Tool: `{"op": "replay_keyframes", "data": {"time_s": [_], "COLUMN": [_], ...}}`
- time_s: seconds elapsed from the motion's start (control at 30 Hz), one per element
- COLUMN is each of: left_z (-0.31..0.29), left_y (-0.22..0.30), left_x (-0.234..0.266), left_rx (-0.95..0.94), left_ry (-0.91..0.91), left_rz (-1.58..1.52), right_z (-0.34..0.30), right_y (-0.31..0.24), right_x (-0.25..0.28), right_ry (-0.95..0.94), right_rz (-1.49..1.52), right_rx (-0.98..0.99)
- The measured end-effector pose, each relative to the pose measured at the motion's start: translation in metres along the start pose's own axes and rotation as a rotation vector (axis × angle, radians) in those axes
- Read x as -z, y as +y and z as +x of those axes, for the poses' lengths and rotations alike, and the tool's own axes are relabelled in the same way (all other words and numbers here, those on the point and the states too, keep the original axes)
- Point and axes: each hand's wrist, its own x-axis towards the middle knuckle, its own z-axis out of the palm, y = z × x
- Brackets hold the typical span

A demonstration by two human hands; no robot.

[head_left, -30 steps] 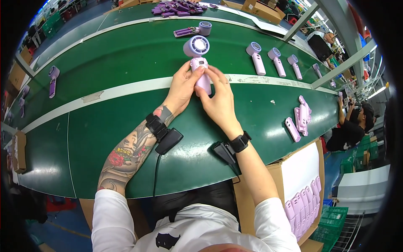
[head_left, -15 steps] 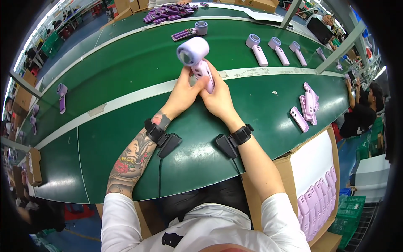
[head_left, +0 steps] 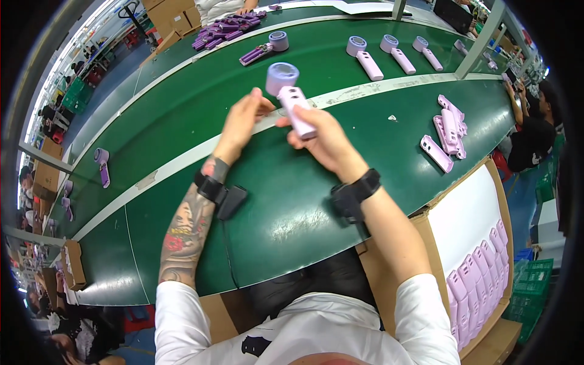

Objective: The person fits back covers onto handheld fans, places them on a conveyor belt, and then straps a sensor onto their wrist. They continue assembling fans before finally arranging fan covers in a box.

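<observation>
One lilac handheld fan (head_left: pixel 297 115) is in the right hand (head_left: pixel 331 143), whose fingers grasp it by the handle, thumb lying along the upper side; its round head points away from the person, and it is held up in front of the white strip (head_left: pixel 192 156) that crosses the green tabletop (head_left: pixel 286 207). The left hand (head_left: pixel 238 125) is just beside the fan but apart from it, its fingers released and loosely curled around nothing. Both wrists wear black straps with small black boxes. Past the strip, straight ahead, lies a fan with an open purple handle (head_left: pixel 255 55), and behind it a heap of purple parts (head_left: pixel 228 29). Three closed lilac fans stand out in a row to the right, the nearest fan (head_left: pixel 369 66) being the largest in view. On the near side of the strip, a pile of lilac shells (head_left: pixel 450 126) rests with a single shell (head_left: pixel 436 154) beside it. Below, at the right, lilac pieces (head_left: pixel 477 277) fill part of a cardboard box (head_left: pixel 380 274).
</observation>
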Motion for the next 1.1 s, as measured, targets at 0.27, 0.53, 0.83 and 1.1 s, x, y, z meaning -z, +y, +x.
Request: {"op": "replay_keyframes", "data": {"time_s": [0.27, 0.53, 0.83, 1.1], "left_z": [0.140, 0.271, 0.227, 0.034], "left_y": [-0.017, -0.059, -0.015, 0.028], "left_x": [0.055, 0.045, -0.011, -0.032], "left_rx": [-0.120, -0.168, 0.129, 0.026], "left_ry": [0.360, 0.245, 0.055, 0.070], "left_rz": [0.992, 1.205, 0.729, -0.117], "right_z": [0.021, -0.022, -0.165, -0.130], "right_y": [-0.040, -0.074, -0.099, -0.086], "right_x": [0.091, 0.153, 0.186, 0.105], "right_ry": [0.131, 0.503, 0.393, 0.321], "right_rz": [0.184, -0.869, -2.047, -1.593], "right_rx": [-0.174, 0.219, -0.028, -0.066]}}
